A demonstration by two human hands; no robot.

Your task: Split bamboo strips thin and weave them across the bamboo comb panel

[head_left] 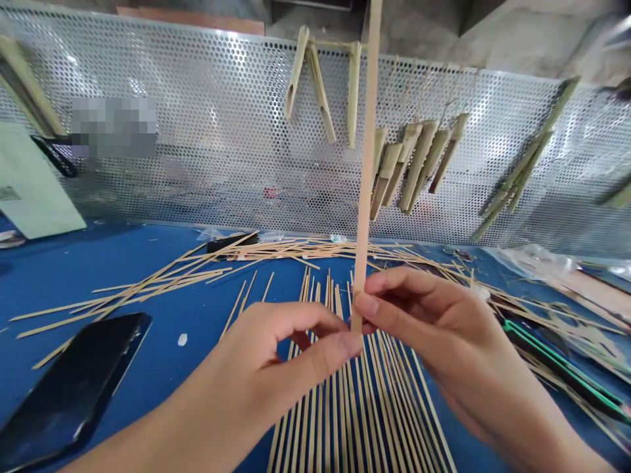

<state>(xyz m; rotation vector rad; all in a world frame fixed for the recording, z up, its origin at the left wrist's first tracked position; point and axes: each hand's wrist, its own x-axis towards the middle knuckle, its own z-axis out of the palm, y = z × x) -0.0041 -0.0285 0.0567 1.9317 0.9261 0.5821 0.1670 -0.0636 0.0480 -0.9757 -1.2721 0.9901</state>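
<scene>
A flat, pale bamboo strip (367,164) stands nearly upright in front of me, its top running out of the frame. My left hand (296,355) pinches its lower end between thumb and fingers. Just above and to the right, my right hand (424,315) also grips the strip between thumb and forefinger. Beneath both hands, many thin strips (345,407) lie side by side on the blue table (182,387), running away from me. The fingertips hide part of the held strip's lower end.
Loose strips (162,286) lie crosswise behind and at the left. A black phone (73,387) rests at the left, a green-and-black cutter (562,368) at the right. Cut bamboo pieces (419,164) hang on a perforated metal panel (197,131). A pale bag (37,184) stands far left.
</scene>
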